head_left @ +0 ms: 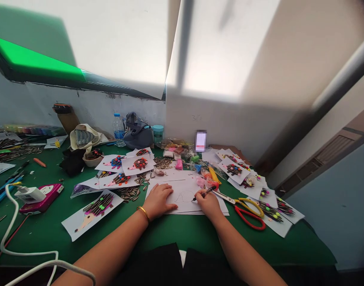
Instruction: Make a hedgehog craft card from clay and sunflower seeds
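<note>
Your left hand [160,200] lies open on the paper [186,186]; press evenly, lightly guiding the pen [209,191] pinched in your right hand [208,204]

Bright daylight hits the wall [116,43], highlights nearly blown; hard-edged shadow bands across it. Bench [182,242] evenly lit, dimmer. Wide-angle stretch at frame edges, corners soft. Phone screen [200,142] pixelated.
</note>
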Demonstrator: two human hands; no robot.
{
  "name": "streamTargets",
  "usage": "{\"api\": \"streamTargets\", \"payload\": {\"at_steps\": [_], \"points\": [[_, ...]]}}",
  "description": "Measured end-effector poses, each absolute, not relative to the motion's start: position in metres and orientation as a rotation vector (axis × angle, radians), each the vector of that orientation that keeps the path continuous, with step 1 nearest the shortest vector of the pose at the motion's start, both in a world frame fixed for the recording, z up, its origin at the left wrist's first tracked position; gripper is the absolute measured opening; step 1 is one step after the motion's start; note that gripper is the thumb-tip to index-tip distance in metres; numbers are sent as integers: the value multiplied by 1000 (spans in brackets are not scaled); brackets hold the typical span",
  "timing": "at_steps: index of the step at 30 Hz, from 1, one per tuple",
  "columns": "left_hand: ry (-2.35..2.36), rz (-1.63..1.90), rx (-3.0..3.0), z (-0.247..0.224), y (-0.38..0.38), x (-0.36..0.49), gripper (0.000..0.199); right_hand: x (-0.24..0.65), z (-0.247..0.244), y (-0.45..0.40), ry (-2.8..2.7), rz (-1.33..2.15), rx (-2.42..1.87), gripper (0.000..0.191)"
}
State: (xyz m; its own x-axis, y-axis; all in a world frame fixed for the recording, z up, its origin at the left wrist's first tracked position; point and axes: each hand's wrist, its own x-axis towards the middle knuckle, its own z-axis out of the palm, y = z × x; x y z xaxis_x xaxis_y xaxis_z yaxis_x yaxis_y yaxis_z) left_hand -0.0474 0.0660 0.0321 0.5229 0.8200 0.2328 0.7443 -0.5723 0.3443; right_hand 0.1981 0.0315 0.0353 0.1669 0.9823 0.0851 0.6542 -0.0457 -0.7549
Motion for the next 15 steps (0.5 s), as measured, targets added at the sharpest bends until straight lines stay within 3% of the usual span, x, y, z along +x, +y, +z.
{"api": "streamTargets", "payload": {"at_steps": [15], "points": [[1339,547,2555,32,66,-48,61,204,37,33,-1488,528,-1792,25]]}}
